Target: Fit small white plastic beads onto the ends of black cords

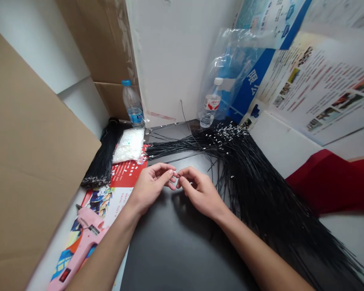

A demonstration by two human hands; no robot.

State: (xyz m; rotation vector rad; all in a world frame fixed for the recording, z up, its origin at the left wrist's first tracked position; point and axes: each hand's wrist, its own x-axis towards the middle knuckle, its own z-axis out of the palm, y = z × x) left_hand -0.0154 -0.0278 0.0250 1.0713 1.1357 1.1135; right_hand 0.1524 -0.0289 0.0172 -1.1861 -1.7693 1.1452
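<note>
My left hand [153, 184] and my right hand [197, 190] meet fingertip to fingertip over the black table top [176, 242]. Both pinch something tiny between thumb and forefinger; it is too small to name. A big fan of thin black wires [261, 190] with small white tips lies to the right of my right hand, and some strands run behind my fingers. A tied bundle of black wires [104, 155] and a clear bag of small white parts [130, 144] lie to the upper left of my left hand.
A pink glue gun [81, 246] lies on a printed sheet at the lower left. Two water bottles [132, 104] [210, 105] stand at the back. Cardboard [27, 161] walls the left side. Red cloth [330, 182] and posters sit at the right.
</note>
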